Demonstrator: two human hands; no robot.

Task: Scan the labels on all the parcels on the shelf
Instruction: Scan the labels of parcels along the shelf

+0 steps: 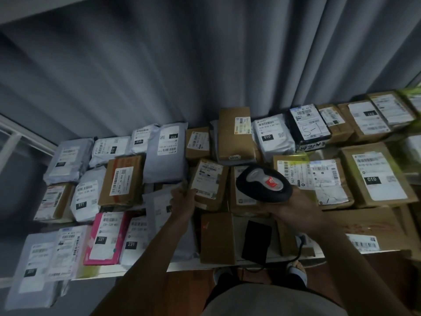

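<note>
Several labelled parcels cover the white shelf (pixel 141 269): grey mailers, brown boxes, a pink mailer (pixel 107 238). My left hand (pixel 183 199) grips the lower left corner of a small brown box (pixel 208 181) with a white label, tilted up in the middle of the shelf. My right hand (pixel 296 208) holds a black handheld barcode scanner (pixel 264 182) with a grey and red top, its head just right of that box and pointing toward the parcels. The scanner's cable (pixel 298 249) hangs down below my wrist.
A grey curtain (pixel 182 76) hangs behind the shelf. A flat black object (pixel 256 241) lies on the shelf's front part beside a plain brown box (pixel 217 238). A white frame (pixel 25 137) stands at the left. My feet (pixel 296 270) and the wooden floor show below.
</note>
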